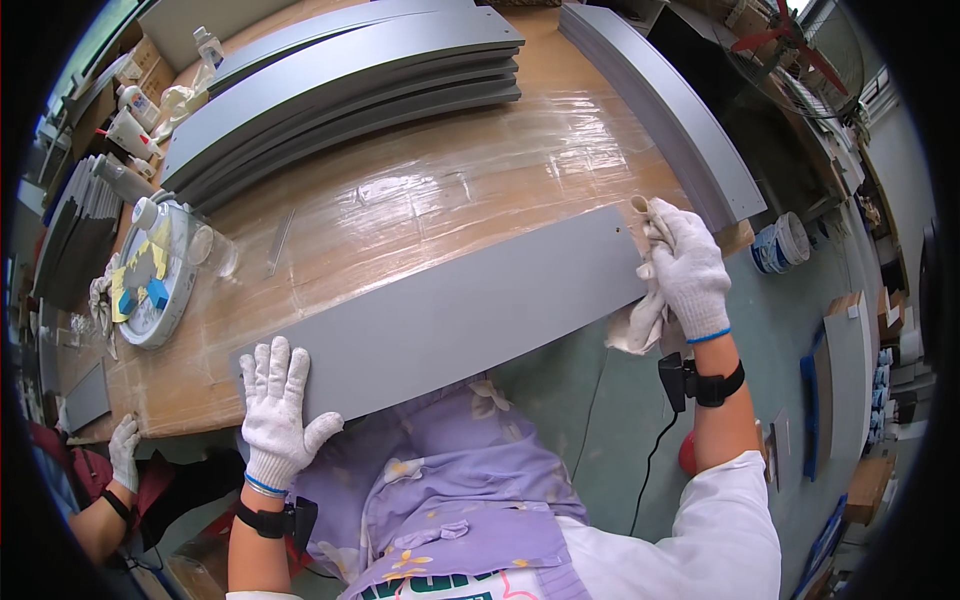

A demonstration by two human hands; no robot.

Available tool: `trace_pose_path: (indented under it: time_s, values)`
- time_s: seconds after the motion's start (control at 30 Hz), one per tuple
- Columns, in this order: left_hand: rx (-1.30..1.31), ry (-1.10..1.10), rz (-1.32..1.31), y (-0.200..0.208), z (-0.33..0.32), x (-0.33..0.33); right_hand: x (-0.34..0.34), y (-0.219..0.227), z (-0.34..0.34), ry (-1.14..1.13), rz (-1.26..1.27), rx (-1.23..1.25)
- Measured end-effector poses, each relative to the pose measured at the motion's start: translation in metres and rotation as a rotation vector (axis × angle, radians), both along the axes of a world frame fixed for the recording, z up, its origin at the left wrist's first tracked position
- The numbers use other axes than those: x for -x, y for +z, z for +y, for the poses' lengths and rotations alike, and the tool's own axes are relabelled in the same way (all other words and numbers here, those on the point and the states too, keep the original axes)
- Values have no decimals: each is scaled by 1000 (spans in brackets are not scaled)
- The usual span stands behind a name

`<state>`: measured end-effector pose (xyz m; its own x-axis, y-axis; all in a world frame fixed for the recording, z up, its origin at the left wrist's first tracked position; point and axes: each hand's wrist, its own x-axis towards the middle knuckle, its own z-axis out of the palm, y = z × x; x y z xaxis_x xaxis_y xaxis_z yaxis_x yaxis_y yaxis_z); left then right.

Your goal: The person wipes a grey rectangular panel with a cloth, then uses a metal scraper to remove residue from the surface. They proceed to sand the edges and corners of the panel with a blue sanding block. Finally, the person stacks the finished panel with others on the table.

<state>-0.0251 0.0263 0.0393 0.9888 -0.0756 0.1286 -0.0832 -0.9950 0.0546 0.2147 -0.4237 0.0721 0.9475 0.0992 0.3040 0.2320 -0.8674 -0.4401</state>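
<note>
A long flat grey panel [450, 305] lies slantwise along the near edge of the table, its right end higher in view. My left hand [277, 408], in a white knitted glove, rests flat on the panel's left end with fingers spread. At the other end my right hand [688, 268], gloved too, is closed around a crumpled off-white cloth [640, 322]. The cloth touches the panel's right end, and part of it hangs below my fingers. Small holes show near that end. Black bands circle both my wrists.
Stacked grey panels [350, 80] fill the table's back; more [670, 110] stand along its right side. At left, a round white lid [178, 290] holds yellow pads and blue blocks beside bottles [138, 105]. Another person's gloved hand [124, 452] is at lower left. A fan [790, 45] stands far right.
</note>
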Motion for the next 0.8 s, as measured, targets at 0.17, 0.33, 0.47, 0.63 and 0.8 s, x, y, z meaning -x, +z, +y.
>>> trace_pose_path:
  time_s: [0.17, 0.33, 0.47, 0.63, 0.8]
  values:
    - [10, -12, 7, 3, 1, -1, -5, -9, 90, 142, 134, 362]
    - [31, 19, -20, 0, -1, 0, 50, -13, 195, 693, -30, 347]
    - [70, 42, -28, 1, 2, 5, 19, -23, 151, 539, 13, 293]
    - [72, 34, -47, -1, 2, 2, -1, -26, 104, 311, -67, 488]
    - [77, 44, -46, -3, 2, 4, 29, -14, 168, 577, -32, 424]
